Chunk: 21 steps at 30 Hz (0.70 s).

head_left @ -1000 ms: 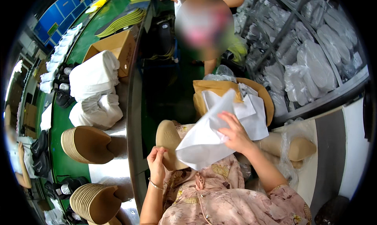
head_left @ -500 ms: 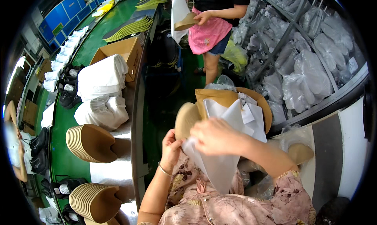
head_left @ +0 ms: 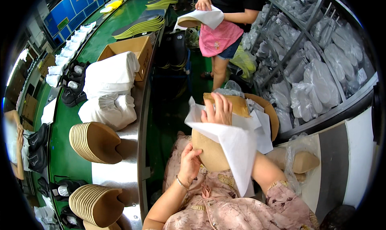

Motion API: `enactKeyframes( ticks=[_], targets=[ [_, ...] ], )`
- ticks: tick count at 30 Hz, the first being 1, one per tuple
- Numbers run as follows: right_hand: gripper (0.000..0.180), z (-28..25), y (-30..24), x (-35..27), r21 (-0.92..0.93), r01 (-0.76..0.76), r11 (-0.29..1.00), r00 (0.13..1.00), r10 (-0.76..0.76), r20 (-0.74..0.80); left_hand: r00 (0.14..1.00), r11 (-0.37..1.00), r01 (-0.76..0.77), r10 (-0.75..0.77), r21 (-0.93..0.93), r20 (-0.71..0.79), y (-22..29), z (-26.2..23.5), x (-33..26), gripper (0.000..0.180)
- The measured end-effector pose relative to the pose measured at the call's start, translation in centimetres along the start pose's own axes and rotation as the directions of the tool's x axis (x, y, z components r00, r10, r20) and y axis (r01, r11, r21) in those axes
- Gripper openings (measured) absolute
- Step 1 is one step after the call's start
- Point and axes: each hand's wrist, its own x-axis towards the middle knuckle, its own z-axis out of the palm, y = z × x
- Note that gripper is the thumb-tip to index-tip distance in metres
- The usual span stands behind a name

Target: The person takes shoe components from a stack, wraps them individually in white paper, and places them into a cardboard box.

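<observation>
In my left hand (head_left: 189, 162) is a tan moulded shoe insert (head_left: 211, 151), its thumb lying on the near face and its fingers around the edge. A thin white paper sheet (head_left: 235, 143) drapes over the insert's upper part and hangs down its right side. My right hand (head_left: 219, 109) is at the top of the sheet with bent fingers, gripping the paper against the insert; the sheet hides its palm and wrist. Behind that hand is an open brown carton (head_left: 274, 116) with loose white sheets (head_left: 261, 125) in it.
To my left, nested stacks of tan inserts (head_left: 94, 143) stand on a steel-edged bench beside white cloth bundles (head_left: 106, 109) and an open box (head_left: 142, 55). Black shoes (head_left: 72, 85) sit on the green belt. Ahead, a co-worker (head_left: 233, 23) handles paper and an insert. Bagged forms fill a rack (head_left: 303, 33).
My right hand has moved up and away from me, and the paper now lies over the insert. The insert has come lower and right. The co-worker's sheet now covers their insert.
</observation>
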Motion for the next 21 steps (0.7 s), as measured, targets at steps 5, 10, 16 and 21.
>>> enactKeyframes(
  ticks=[5, 10, 16, 21],
  targets=[
    [0.025, -1.8, -0.9, -3.2, 0.245, -0.016, 0.969, 0.951, -0.061, 0.303, 0.999, 0.998, -0.046, 0.045, -0.03, -0.028, -0.2, -1.0, 0.5, 0.032],
    [0.025, -0.9, -1.1, -5.3, 0.249, -0.256, 0.934, 0.897, 0.133, 0.422, 0.996, 0.999, -0.036, 0.033, -0.031, -0.078, -0.6, -0.4, 0.4, 0.031],
    [0.03, 1.2, -2.4, -6.6, 0.188, -0.403, 0.896, 0.782, 0.23, 0.579, 1.0, 1.0, -0.004, 0.004, 0.008, 0.015, -2.5, -2.2, 0.2, 0.031],
    [0.024, 2.3, -2.9, -6.2, 0.419, -0.428, 0.801, 0.904, 0.371, 0.215, 0.997, 0.991, -0.066, 0.06, 0.113, 0.058, -2.8, -2.7, 0.3, 0.033]
  ],
)
